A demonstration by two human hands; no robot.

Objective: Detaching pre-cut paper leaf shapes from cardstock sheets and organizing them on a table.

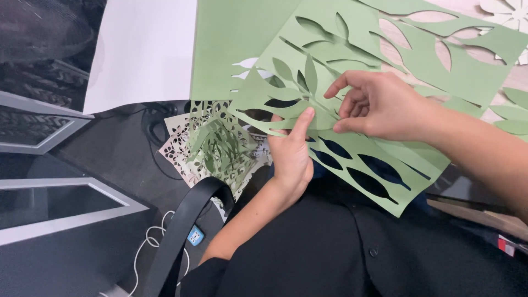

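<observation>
Away to the left of your grip, a plain white sheet (146, 49) lies flat, and below it a heap of cut-out scraps (217, 146), cream lattice and green leaf slivers, hangs loose over the dark floor (82, 165). None of it touches your hands.

Your left hand (291, 154) comes up from beneath the green cut paper sheet (352, 99), palm under the panel and thumb pressed on its upper face, so that grip is closed on the sheet's lower edge, just beside the leaf openings. The sheet sits right in front of your chest, tilted, its far part resting over a second green sheet (231, 49) on the desk (484, 8).

Your right hand (374, 104), just right of your left thumb, pinches narrowly at a thin stem strip between the cut leaves; forefinger stretched out, thumb and the other fingers closed on the paper.

Judge this sheet as very light, thin card: stiff enough to hold its plane where uncut, floppy and easily torn where only narrow bridges join the leaves. It is dry, not slippery. Take hold on the broad solid margins, close to your grip, and support from below; pull along a strip, never across it

Further right, more green leaf cutouts (514, 110) and a white paper flower (509, 14) lie well apart from your hands
</observation>
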